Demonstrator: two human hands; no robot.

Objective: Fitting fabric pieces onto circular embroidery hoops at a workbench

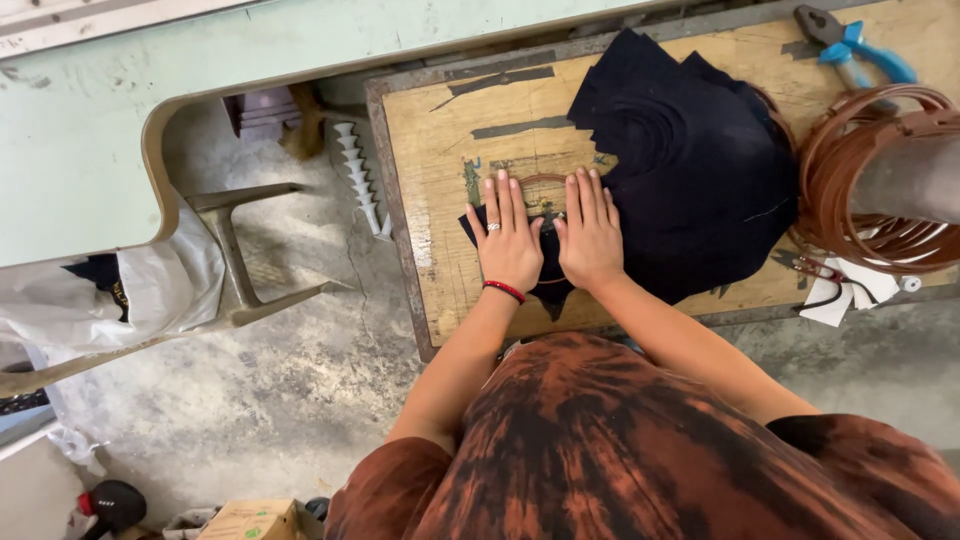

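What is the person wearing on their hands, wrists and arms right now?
The left hand has a ring on one finger and a red band around the wrist. The right hand shows no ring or wristband. Both forearms are uncovered; short sleeves of a rust-and-black tie-dye shirt end near the elbows.

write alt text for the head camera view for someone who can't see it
Seen from above, a person presses the left hand and right hand flat, side by side, on dark fabric and a thin brown wire ring on a worn wooden table. Coiled brown wire and blue-handled pliers lie to the right.
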